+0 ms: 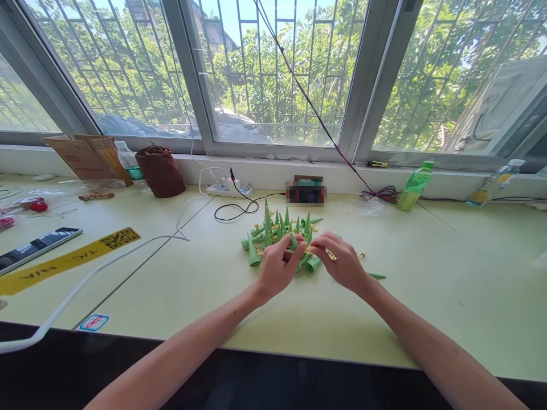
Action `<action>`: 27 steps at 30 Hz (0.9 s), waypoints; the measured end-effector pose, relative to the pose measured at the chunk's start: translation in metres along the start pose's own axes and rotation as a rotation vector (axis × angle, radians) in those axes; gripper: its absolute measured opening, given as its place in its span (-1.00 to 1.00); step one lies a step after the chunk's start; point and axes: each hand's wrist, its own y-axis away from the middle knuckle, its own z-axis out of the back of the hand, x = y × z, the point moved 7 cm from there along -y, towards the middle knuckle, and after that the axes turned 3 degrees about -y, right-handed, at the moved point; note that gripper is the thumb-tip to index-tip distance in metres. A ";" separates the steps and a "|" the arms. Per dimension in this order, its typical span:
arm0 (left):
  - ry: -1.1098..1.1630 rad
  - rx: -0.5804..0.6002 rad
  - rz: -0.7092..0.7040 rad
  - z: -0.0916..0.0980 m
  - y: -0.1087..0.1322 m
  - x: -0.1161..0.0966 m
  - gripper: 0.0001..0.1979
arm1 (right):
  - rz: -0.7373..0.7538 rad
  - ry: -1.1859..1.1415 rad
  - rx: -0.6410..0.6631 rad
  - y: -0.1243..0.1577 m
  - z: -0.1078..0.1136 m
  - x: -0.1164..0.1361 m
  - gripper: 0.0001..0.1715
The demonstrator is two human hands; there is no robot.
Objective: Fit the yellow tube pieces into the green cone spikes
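A cluster of green pointed cones (pixel 253 253) with small yellow pieces among them lies on the pale table in front of me. My left hand (pixel 278 263) is closed at the near side of the cluster, its thumb and fingers round a green cone (pixel 293 241). Close beside it, my right hand (pixel 339 261) pinches at something small and pale, too small to name. The two sets of fingertips nearly meet. Some cones stand point up and others lie flat; my hands hide part of them. A loose green spike (pixel 376 276) rests right of my right wrist.
Behind the cluster are a black cable (pixel 233 219), a power strip (pixel 217 189) and a pixelated dark box (pixel 305 192). A green bottle (pixel 415 187) leans at the right. Brown pouch (pixel 160 171) and white cable (pixel 106 265) are at the left.
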 end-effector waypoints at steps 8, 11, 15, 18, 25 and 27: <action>0.011 0.028 -0.046 -0.005 0.002 0.001 -0.80 | -0.042 0.073 0.024 0.002 -0.002 -0.005 -0.64; 0.033 0.015 -0.049 -0.003 0.001 0.001 -0.81 | -0.037 0.040 0.007 0.002 -0.001 -0.003 -0.71; 0.048 -0.023 -0.033 0.000 -0.001 0.001 -0.81 | -0.027 -0.021 0.013 0.002 -0.001 0.001 -0.92; 0.038 -0.034 -0.033 0.000 -0.002 0.000 -0.82 | -0.007 -0.034 0.025 0.003 -0.003 0.004 -0.91; 0.030 -0.012 -0.081 -0.001 0.001 -0.001 -0.84 | -0.032 0.020 0.020 0.003 -0.005 -0.002 -0.84; 0.020 0.003 -0.087 -0.002 0.002 0.000 -0.85 | -0.043 0.045 0.030 0.003 -0.006 -0.004 -0.76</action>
